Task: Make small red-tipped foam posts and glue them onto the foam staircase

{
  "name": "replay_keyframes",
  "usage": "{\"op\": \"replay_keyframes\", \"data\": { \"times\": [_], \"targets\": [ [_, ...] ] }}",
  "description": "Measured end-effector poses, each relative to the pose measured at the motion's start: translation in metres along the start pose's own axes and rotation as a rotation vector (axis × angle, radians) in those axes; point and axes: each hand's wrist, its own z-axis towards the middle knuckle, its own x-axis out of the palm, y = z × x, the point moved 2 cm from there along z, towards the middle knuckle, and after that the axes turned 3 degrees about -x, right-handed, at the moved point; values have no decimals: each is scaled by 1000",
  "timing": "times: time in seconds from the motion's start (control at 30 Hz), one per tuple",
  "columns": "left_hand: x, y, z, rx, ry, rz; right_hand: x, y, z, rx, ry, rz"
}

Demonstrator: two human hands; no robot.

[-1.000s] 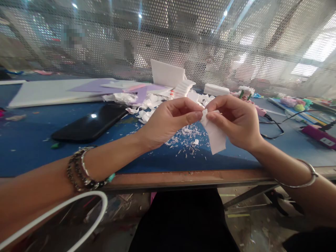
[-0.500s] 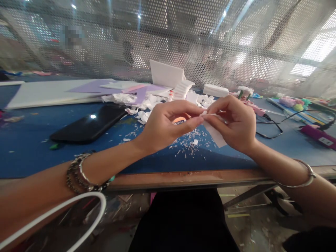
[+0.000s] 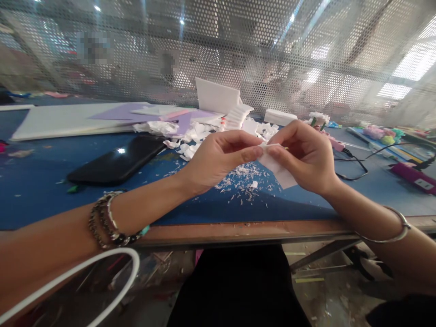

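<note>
A small piece of thin white paper (image 3: 279,171) is held between both hands above the table. My left hand (image 3: 226,156) pinches its left end between thumb and fingertips. My right hand (image 3: 303,159) grips the same piece from the other side, thumb in front and fingers bent behind. The lower part of the paper hangs below my right thumb. Fine white shreds (image 3: 247,181) lie scattered on the blue table under the hands. Behind them sits a heap of crumpled white paper scraps (image 3: 195,134).
A black phone (image 3: 117,161) lies at the left. White sheets (image 3: 64,120) and purple paper (image 3: 112,111) are stacked behind it. A pink tool with a black cord (image 3: 337,144), pompom-like flowers (image 3: 378,132) and a purple power strip (image 3: 413,176) are at the right. Perforated metal mesh (image 3: 218,54) stands behind.
My right thumb has shifted up and left on the paper, and more of the hanging part now shows. The left fingertips have moved slightly left.
</note>
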Motion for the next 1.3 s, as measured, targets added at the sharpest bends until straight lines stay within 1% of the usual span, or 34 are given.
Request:
{"op": "replay_keyframes", "data": {
  "times": [0.17,0.33,0.47,0.53,0.6,0.73,0.8,0.93,1.03,1.17,1.3],
  "targets": [
    [-2,1,-1,-29,13,35,1,0,0,39,13,29],
    [-7,4,1,-3,17,56,2,-2,-1,25,-16,-53],
    [-7,6,2,-30,13,52,3,-1,-2,1,-11,-107],
    [-6,6,3,-28,7,52,2,1,-3,-46,-16,-125],
    [-6,4,4,-10,-6,57,0,4,-2,-139,-16,-138],
    [-4,1,4,-1,-34,85,-4,9,0,-329,90,-289],
    [-3,0,4,2,-31,93,-5,11,1,-363,109,-376],
    [-3,0,4,-3,-35,108,-5,11,1,-385,53,-480],
    [-3,2,4,-22,-28,104,-4,10,-1,-446,41,-533],
    [-3,3,3,-51,-34,79,-7,8,-2,-522,70,-608],
    [-2,4,3,-68,-7,49,-8,8,-3,-564,105,-703]
  ]
}}
